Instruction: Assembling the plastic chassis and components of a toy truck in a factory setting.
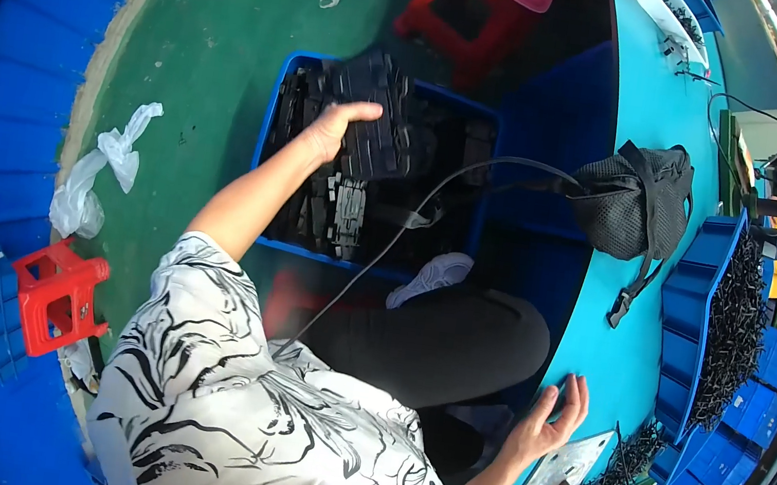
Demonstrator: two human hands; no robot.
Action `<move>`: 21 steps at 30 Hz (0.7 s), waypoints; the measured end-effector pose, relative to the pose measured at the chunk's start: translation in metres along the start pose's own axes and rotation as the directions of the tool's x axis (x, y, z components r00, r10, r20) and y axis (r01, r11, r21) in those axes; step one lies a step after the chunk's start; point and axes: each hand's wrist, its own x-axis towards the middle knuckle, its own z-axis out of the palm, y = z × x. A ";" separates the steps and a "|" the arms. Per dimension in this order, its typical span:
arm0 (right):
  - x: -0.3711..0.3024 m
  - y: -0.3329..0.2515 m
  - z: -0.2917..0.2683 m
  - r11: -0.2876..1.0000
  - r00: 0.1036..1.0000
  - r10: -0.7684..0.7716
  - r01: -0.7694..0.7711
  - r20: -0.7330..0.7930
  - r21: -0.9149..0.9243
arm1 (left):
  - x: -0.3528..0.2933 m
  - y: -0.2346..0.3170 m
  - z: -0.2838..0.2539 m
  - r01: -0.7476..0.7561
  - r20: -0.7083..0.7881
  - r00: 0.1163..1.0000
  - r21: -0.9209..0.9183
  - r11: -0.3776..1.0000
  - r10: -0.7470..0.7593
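Observation:
My left hand [333,129] is closed on a dark, ribbed black plastic part [376,148], flat and roughly rectangular. It is held above a blue crate [294,248] on the floor to my left, with several similar black parts inside, one of them greyish [350,210]. What the fingers do beneath the part is hidden. At the edge of the turquoise workbench [602,369], my right hand [556,424] is open, fingers apart, with nothing in it. A pale metal plate [565,467] lies next to that hand.
On the bench are a black mesh bag [634,201] with a cable, a blue bin [731,327] of small black pieces, and a loose pile [630,461]. Red stools [62,298] and a white plastic bag [103,171] are on the green floor. A person in yellow sits beyond.

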 end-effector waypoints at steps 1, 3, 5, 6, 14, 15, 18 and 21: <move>0.000 -0.002 0.001 1.000 1.000 0.003 -0.003 -0.006 -0.005 | 0.005 -0.015 0.000 -0.005 -0.075 0.997 0.039 0.999 0.008; 0.001 -0.005 -0.001 0.998 0.999 -0.024 0.027 0.042 -0.064 | 0.033 -0.051 -0.021 0.054 -0.164 0.986 0.069 0.996 -0.042; 0.000 -0.002 0.000 0.996 0.998 -0.037 0.040 0.041 -0.082 | 0.053 -0.074 -0.023 0.128 -0.247 0.964 0.095 0.987 -0.101; 0.001 -0.003 0.000 0.997 0.999 -0.029 0.032 0.042 -0.075 | 0.061 -0.081 -0.020 0.151 -0.253 0.960 0.124 0.981 -0.116; 0.006 -0.010 0.003 0.995 0.998 0.058 -0.055 0.036 -0.087 | 0.095 -0.145 0.002 0.219 -0.154 0.971 0.283 0.934 -0.182; 0.006 -0.008 0.004 0.993 0.996 0.075 -0.071 0.040 -0.097 | 0.094 -0.155 0.000 0.210 -0.162 0.973 0.343 0.916 -0.162; 0.008 -0.008 0.004 0.994 0.996 0.077 -0.074 0.037 -0.075 | 0.075 -0.192 -0.019 0.102 -0.089 0.995 0.742 0.662 -0.053; 0.011 -0.011 0.005 0.996 0.997 0.071 -0.068 0.043 -0.065 | 0.069 -0.275 -0.099 -0.044 0.041 0.999 0.798 0.601 0.018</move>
